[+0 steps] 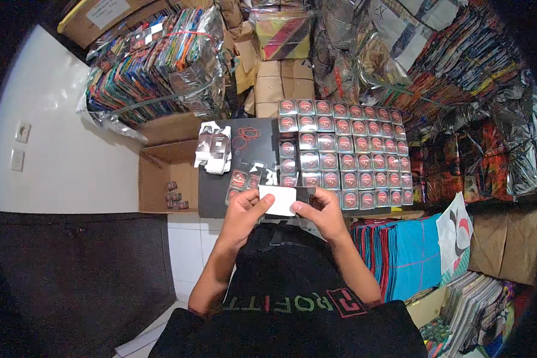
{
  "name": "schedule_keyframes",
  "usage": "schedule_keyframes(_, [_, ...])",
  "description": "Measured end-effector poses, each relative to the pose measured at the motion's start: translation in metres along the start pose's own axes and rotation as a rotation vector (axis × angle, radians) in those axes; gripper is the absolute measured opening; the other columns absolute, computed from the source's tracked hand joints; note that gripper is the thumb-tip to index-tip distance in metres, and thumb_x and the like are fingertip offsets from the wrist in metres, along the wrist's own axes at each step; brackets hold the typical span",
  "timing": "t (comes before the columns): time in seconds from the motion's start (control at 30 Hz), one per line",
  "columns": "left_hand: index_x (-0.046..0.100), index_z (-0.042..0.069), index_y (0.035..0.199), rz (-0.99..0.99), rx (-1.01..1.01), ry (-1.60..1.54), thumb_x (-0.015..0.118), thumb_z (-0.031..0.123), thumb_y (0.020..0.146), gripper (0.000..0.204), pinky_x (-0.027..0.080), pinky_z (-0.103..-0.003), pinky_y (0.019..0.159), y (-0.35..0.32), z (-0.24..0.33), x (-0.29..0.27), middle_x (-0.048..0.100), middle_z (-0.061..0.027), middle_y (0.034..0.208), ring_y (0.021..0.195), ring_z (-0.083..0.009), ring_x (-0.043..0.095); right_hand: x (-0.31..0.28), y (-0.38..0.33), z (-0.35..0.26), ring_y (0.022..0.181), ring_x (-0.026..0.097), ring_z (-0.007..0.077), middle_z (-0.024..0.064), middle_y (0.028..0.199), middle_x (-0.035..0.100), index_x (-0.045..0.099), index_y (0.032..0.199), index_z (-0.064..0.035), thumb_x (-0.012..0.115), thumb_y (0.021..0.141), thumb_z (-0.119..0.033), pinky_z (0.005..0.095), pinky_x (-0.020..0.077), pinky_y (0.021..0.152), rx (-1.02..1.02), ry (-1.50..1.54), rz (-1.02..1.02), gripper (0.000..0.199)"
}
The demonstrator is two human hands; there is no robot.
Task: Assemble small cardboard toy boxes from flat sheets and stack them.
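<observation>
My left hand [244, 210] and my right hand [321, 212] together hold a small flat carton blank [278, 199], its white inner side turned up, just above the near edge of a black work board [218, 191]. The left thumb and fingers pinch its left end, the right fingers its right end. Past the hands, several finished small silver-and-red boxes [346, 156] stand in tight rows. A few more such boxes [241, 179] lie loose on the board by my left hand.
A pile of unfolded silver blanks [213, 147] and some red rubber bands [247, 135] lie on the board's far part. An open cardboard box [167, 173] holding a few small boxes stands to the left. Wrapped bundles of colourful packs are stacked behind and to the right.
</observation>
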State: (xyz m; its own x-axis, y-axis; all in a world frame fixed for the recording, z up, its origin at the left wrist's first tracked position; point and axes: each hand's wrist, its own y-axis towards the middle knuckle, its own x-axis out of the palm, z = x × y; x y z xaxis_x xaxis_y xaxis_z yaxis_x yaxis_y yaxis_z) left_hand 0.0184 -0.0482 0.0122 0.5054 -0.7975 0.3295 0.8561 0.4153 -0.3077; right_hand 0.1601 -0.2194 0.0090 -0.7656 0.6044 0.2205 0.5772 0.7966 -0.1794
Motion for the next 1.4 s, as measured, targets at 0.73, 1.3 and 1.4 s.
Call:
schedule_keyframes(0.73, [0.071, -0.006, 0.116, -0.017, 0.036, 0.114, 0.066, 0.020, 0.104, 0.029, 0.055, -0.025, 0.079, -0.001, 0.009, 0.006, 0.076, -0.0070, 0.101, 0.089, -0.0083, 0.068, -0.002, 0.002, -0.008, 0.084, 0.062, 0.0060, -0.0012, 0.093, 0.071, 0.073, 0.108, 0.0005, 0.082, 0.087, -0.015, 0.0241, 0.0511, 0.075, 0.003, 0.005, -0.056, 0.027])
schedule_keyframes(1.3, [0.075, -0.004, 0.110, 0.043, 0.111, 0.321, 0.070, 0.021, 0.101, 0.028, 0.052, -0.026, 0.077, -0.004, 0.015, 0.014, 0.076, -0.0040, 0.096, 0.086, -0.0078, 0.065, 0.000, 0.003, -0.009, 0.085, 0.062, 0.0060, -0.0014, 0.091, 0.071, 0.072, 0.102, -0.0019, 0.084, 0.087, -0.017, 0.0245, 0.0506, 0.077, -0.042, -0.111, -0.018, 0.025])
schedule_keyframes(1.4, [0.076, -0.004, 0.107, 0.061, 0.108, 0.381, 0.071, 0.021, 0.100, 0.026, 0.051, -0.027, 0.075, -0.004, 0.015, 0.018, 0.075, -0.0026, 0.092, 0.085, -0.0069, 0.063, 0.005, 0.004, -0.006, 0.079, 0.060, 0.0050, -0.0028, 0.087, 0.069, 0.072, 0.100, -0.0030, 0.084, 0.088, -0.019, 0.0235, 0.0492, 0.071, -0.025, -0.098, 0.051, 0.023])
